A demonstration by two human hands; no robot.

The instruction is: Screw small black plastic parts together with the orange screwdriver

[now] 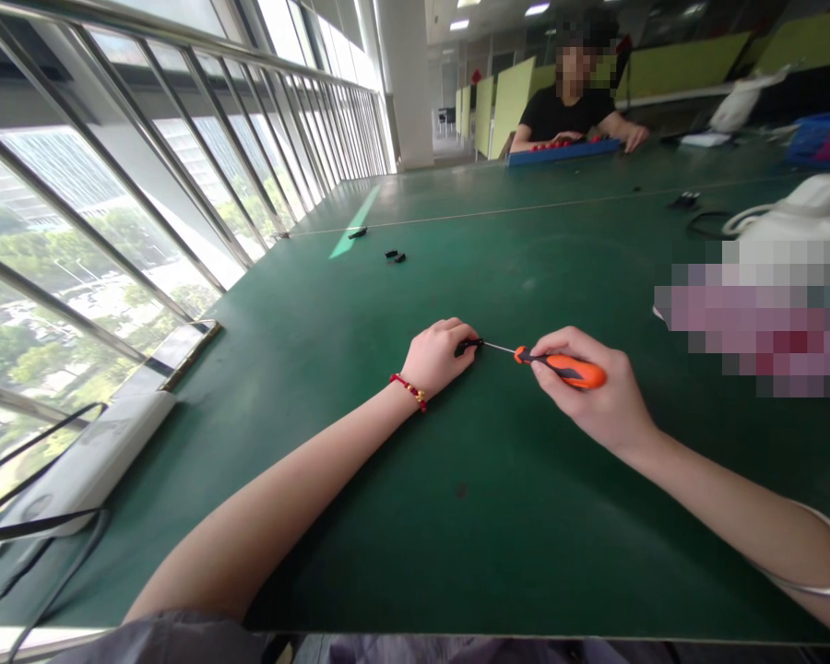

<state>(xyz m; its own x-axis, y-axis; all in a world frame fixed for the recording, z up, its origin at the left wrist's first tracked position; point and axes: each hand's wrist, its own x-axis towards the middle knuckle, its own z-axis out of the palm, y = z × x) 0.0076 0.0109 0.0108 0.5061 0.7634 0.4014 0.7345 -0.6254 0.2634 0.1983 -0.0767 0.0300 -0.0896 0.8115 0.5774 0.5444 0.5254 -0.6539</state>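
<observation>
The left hand (437,355) rests on the big green table (401,516), its fingers curled tight around a small black plastic part (466,347) near the middle of the table. The right hand (595,397) is closed around a small screwdriver with an orange and black handle (563,368), and its thin metal tip touches the black part. Far across the table, another person (571,111) has both hands by a long blue tray (560,152).

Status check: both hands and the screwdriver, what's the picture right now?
Left hand pins small black part to green table. Right hand grips orange screwdriver, tip at part. Nothing between them.
</observation>
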